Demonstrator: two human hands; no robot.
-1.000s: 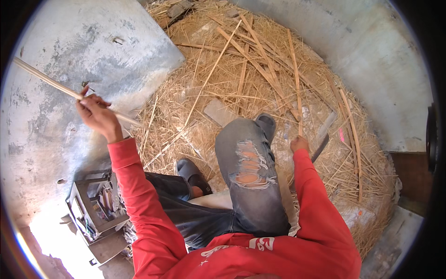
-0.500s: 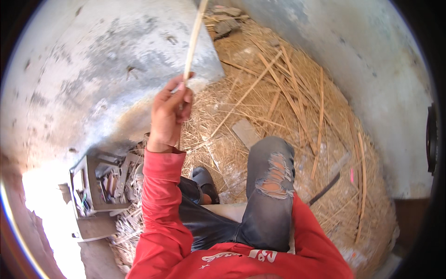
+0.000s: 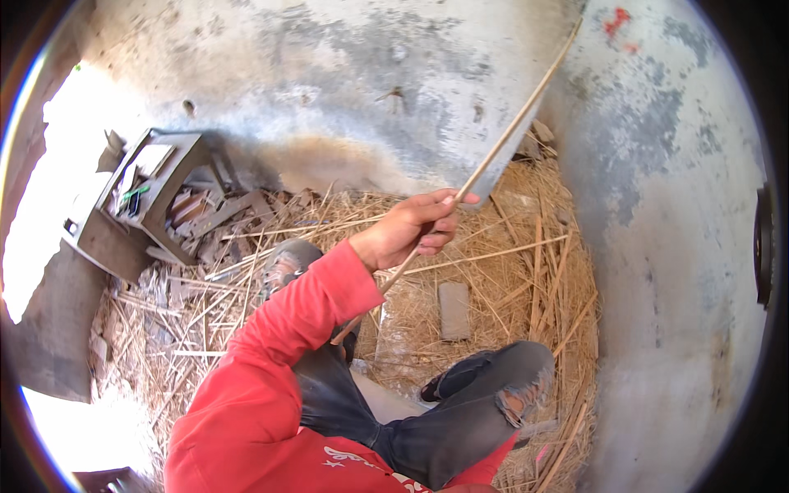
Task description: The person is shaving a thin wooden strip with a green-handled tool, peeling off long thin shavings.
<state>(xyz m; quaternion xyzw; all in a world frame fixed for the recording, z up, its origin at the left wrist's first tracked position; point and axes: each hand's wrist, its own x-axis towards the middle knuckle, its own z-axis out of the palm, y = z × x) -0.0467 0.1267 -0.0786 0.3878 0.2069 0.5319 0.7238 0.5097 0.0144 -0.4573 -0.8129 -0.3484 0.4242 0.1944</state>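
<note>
A long, thin pale stick (image 3: 503,141), wood or bamboo, is pinched between the thumb and fingers of my left hand (image 3: 413,228). It slants from beside my leg at its lower end up across the wall to the far right. My left arm, in a red sleeve (image 3: 308,302), stretches forward over my lap. Of my right arm only a bit of red sleeve (image 3: 491,465) shows beside my raised knee. The right hand is out of view. Below the held stick the floor is strewn with straw and thin strips (image 3: 493,283).
A flat grey-brown brick (image 3: 454,311) lies on the straw ahead of me. At the left, a worn wooden frame (image 3: 168,193) holds scraps against the stained wall (image 3: 329,99). Long wooden slats (image 3: 538,271) lie toward the right wall (image 3: 657,246).
The view has turned to the right. My left hand has swung rightward with the stick, which now leans right instead of standing nearly upright. The grip still holds.
</note>
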